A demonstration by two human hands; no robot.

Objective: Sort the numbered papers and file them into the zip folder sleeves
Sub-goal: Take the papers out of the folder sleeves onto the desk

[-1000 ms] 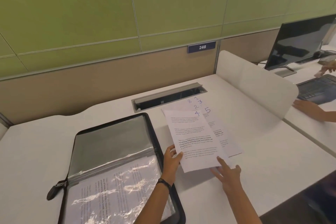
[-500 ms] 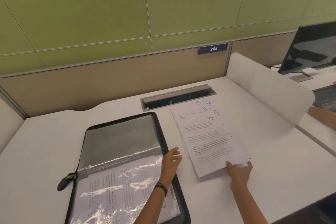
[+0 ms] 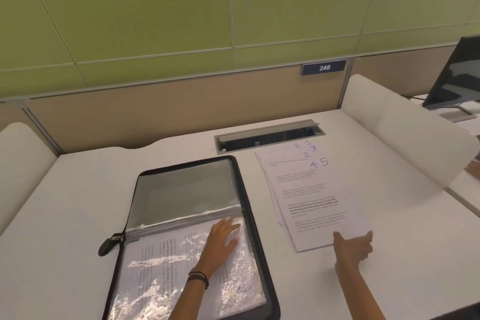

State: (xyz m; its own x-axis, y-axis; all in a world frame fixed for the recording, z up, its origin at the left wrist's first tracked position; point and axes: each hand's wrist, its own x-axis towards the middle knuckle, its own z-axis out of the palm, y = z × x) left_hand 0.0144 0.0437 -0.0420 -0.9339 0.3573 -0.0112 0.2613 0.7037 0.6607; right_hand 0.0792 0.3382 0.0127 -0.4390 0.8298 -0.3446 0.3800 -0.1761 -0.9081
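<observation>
A black-edged zip folder (image 3: 249, 215) lies open on the white desk, its clear sleeves shining; a printed page shows inside the near sleeve (image 3: 161, 265). My left hand (image 3: 220, 239) rests flat, fingers straight, on that sleeve near the folder's right edge. To the right lies a fanned stack of numbered papers (image 3: 309, 197), with handwritten blue numbers at their top corners. My right hand (image 3: 353, 247) touches the stack's near edge, thumb and fingers spread, gripping nothing that I can see.
A grey cable tray (image 3: 270, 135) is sunk into the desk behind the papers. A white divider (image 3: 405, 130) borders the right side, another the left (image 3: 23, 161). A monitor (image 3: 457, 78) stands on the neighbouring desk. The folder's zip pull (image 3: 107, 245) hangs left.
My left hand let go of the top sheet and moved left onto the folder sleeve. The sheet was laid on the stack, with my right hand now at its near edge.
</observation>
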